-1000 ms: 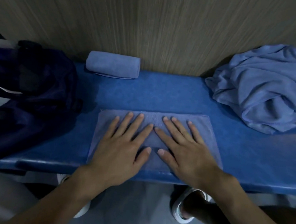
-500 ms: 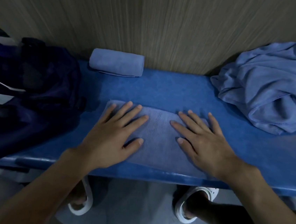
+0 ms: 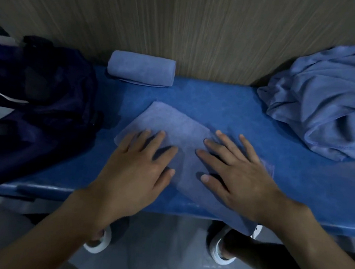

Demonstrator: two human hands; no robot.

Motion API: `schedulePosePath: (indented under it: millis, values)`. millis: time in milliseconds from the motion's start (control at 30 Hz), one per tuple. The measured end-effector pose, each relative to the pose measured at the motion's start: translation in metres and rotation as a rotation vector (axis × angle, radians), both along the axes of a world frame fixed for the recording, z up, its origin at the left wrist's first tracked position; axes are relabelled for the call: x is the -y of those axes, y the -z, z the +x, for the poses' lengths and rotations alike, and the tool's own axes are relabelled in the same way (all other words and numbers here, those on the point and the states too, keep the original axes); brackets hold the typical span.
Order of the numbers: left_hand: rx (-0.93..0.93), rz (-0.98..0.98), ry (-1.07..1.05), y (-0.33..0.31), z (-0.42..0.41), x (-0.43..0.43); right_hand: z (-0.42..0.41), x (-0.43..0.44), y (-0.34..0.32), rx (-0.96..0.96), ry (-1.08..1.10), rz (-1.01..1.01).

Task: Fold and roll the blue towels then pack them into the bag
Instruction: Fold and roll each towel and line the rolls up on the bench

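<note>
Nearest the camera, below the wrists, two feet in white slip-on shoes stand on a pale floor under the bench's front edge. Above them both hands lie flat, palms down, fingers spread and gripping nothing, on a folded blue towel that sits skewed on the blue bench. The left hand covers the towel's left part with its fingertips pointing away from the person; the right hand presses the right part, and a strip of cloth shows bare between the two thumbs. The towel's near right corner runs under the right wrist and hangs over the bench's front edge, while its far left corner points away beyond the left fingertips. To the left of the left hand, a dark navy bag with a white label slumps on the bench end, its opening hard to make out in the dim light. Beyond the left hand, against the wood-grain wall, lies a rolled blue towel. Far to the right of the right hand, a loose heap of blue towels rests crumpled against the same wall.
</note>
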State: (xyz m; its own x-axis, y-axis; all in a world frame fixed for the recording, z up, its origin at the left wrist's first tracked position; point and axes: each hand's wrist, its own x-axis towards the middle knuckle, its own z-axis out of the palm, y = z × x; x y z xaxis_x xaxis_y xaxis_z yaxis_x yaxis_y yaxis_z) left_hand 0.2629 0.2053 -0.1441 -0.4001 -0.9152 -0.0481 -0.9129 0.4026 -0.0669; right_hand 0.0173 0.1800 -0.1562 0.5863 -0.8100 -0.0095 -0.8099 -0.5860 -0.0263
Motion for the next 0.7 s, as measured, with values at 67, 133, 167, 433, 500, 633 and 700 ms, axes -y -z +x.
schedulePosePath:
  millis: [67,133,167,433,500,633,700]
  values:
    - [0.012,-0.011,-0.023,-0.005,-0.002,-0.004,0.0,-0.001,-0.002,0.004,0.004,0.009]
    - [0.021,-0.003,-0.045,-0.009,-0.006,-0.007,0.0,-0.002,-0.003,0.018,0.011,0.046]
    - [0.027,0.002,-0.046,-0.009,-0.007,-0.007,0.001,-0.003,-0.004,0.021,0.02,0.066]
    - [-0.083,-0.004,-0.014,0.007,-0.003,0.008,0.014,-0.016,-0.016,-0.013,0.067,-0.064]
    - [-0.14,-0.006,-0.025,0.008,-0.004,0.015,0.014,-0.012,-0.015,-0.003,0.076,-0.045]
    - [-0.187,0.032,0.017,0.015,-0.002,0.023,0.013,-0.007,-0.008,-0.002,0.07,0.03]
    - [-0.224,0.081,0.032,0.021,0.002,0.027,0.016,-0.006,-0.01,0.01,0.072,-0.015]
